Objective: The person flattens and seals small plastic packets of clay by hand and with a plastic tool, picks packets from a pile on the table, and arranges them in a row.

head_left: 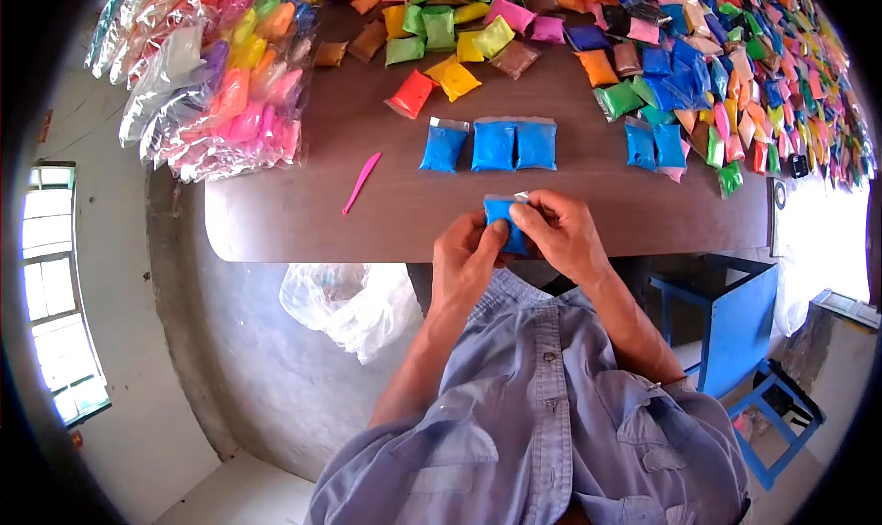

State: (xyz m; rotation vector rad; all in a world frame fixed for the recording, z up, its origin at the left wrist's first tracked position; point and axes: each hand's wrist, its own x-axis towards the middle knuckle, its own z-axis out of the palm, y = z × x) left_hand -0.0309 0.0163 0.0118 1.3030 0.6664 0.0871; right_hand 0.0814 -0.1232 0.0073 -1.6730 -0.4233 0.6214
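A small clear packet with blue filling is held between both hands at the table's front edge. My left hand grips its left side, thumb pressed on the front. At the packet's top right, my right hand pinches with thumb and fingertips near the clear edge. Just beyond lie more blue packets: a single one and two side by side. Two further blue packets lie to the right. A pink plastic knife-like tool rests on the table to the left.
Large clear bags of colourful packets cover the table's left end. Loose packets spread along the back and heap up at the right. A white plastic bag hangs below the brown table's edge. A blue stool stands at right.
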